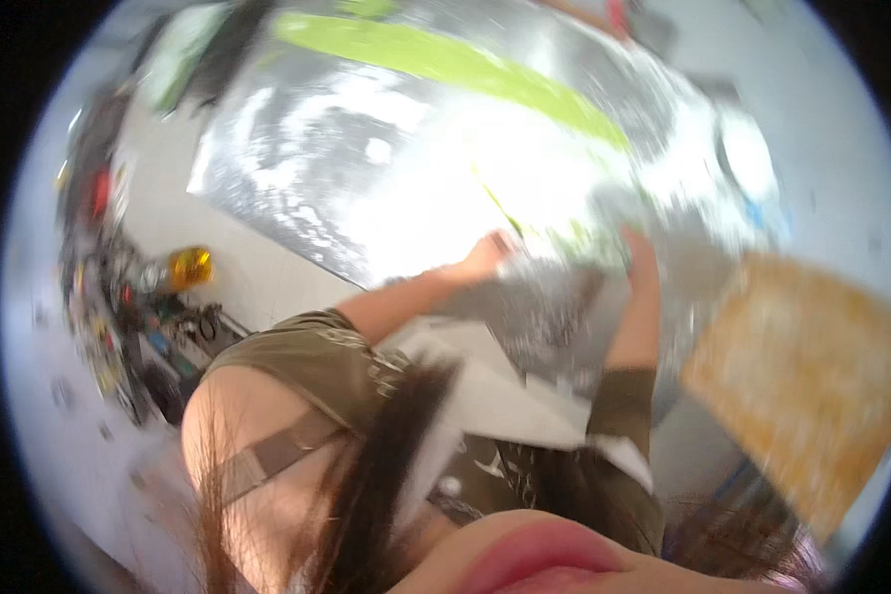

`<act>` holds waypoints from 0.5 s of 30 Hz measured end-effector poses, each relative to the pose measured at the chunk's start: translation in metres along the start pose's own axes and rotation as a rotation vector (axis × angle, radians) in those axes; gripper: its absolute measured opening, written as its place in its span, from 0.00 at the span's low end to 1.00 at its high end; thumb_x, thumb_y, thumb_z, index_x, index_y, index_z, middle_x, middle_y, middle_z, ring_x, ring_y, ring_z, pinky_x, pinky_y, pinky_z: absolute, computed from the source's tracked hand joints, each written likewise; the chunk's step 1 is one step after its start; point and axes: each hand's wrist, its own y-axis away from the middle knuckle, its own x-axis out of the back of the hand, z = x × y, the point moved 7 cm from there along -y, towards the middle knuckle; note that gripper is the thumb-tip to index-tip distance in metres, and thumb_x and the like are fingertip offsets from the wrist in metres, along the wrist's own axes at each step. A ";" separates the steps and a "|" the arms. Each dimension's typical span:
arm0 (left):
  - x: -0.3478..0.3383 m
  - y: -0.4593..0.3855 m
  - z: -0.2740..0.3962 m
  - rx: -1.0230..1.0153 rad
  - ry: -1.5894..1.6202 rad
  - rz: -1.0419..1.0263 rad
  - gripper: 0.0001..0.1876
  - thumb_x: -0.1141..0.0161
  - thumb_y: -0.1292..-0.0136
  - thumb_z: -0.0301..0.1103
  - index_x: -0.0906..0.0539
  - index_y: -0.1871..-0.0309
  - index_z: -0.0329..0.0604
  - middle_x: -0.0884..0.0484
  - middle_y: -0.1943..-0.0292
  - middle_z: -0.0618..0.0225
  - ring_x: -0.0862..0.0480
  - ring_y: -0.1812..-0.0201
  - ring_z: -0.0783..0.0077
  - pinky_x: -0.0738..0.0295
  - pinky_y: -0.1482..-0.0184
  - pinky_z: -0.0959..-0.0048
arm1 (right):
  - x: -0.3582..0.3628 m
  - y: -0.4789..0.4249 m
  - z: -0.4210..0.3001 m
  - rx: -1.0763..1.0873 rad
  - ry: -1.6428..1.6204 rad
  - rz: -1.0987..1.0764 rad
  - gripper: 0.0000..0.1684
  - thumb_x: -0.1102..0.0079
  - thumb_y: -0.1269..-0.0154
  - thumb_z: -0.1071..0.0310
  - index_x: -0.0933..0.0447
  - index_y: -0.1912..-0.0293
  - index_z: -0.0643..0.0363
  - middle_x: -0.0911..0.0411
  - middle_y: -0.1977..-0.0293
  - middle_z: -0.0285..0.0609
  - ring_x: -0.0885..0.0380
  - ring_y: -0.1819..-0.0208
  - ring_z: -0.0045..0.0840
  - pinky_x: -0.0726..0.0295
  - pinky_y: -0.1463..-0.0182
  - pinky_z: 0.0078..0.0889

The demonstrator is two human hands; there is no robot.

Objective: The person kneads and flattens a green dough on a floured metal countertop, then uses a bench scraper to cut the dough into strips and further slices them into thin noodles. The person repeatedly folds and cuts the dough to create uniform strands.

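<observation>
A large shiny, silvery plastic sheet [282,185] is spread over the work surface in front of me, washed out by glare in its middle. A lime-green strip [445,63] runs across its far part. My left hand [493,251] has its fingers curled in at the near edge of the sheet and appears to grip it. To its right, my right hand [638,249] reaches into crumpled see-through film with green patches; blur hides its fingertips. Between my forearms, a glossy see-through part of the sheet [549,319] hangs toward me.
A worn tan board [802,371] stands close at my right. Beyond my right hand is a round white object [746,156]. On the left, a bottle of yellow liquid [191,267] stands beside a cluttered row of small items [119,297]. Long hair hangs across the lower view.
</observation>
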 end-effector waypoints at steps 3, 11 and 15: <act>-0.063 0.027 0.011 0.432 0.593 -0.564 0.13 0.51 0.34 0.28 0.27 0.48 0.35 0.21 0.53 0.56 0.20 0.54 0.62 0.24 0.50 0.63 | 0.006 0.001 0.015 -0.113 -0.208 0.215 0.28 0.39 0.44 0.69 0.33 0.44 0.68 0.27 0.50 0.51 0.25 0.52 0.38 0.23 0.51 0.41; -0.135 -0.039 0.022 0.468 1.511 -0.280 0.22 0.57 0.30 0.45 0.34 0.41 0.39 0.27 0.46 0.54 0.27 0.44 0.59 0.30 0.44 0.60 | -0.046 0.088 -0.113 0.299 -0.266 0.187 0.27 0.43 0.43 0.77 0.38 0.43 0.68 0.27 0.56 0.49 0.25 0.57 0.33 0.24 0.58 0.35; -0.075 -0.091 0.066 0.137 1.672 -0.259 0.22 0.58 0.30 0.45 0.34 0.41 0.40 0.27 0.46 0.54 0.27 0.44 0.59 0.30 0.44 0.60 | -0.052 0.167 -0.163 0.455 -0.267 0.290 0.26 0.43 0.42 0.78 0.36 0.43 0.64 0.26 0.56 0.46 0.24 0.60 0.30 0.24 0.59 0.32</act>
